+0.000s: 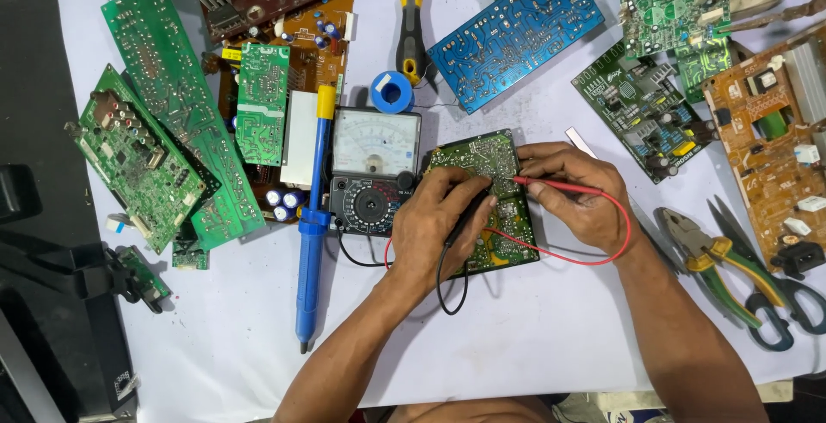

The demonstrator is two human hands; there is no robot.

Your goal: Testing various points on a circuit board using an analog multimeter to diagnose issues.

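Head view: flat green circuit board (492, 199)

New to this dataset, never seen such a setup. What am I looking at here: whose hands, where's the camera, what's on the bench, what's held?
There is no robot: a person works bare-handed, and the single picture comes from a camera on their head, looking down. The left hand holds a black test probe, the right hand a red test probe, both on a small green circuit board. Their leads run to an analog multimeter just left of it. Around them on the white table lie more circuit boards, a blue desoldering pump, a yellow-handled screwdriver, a solder spool and pliers.
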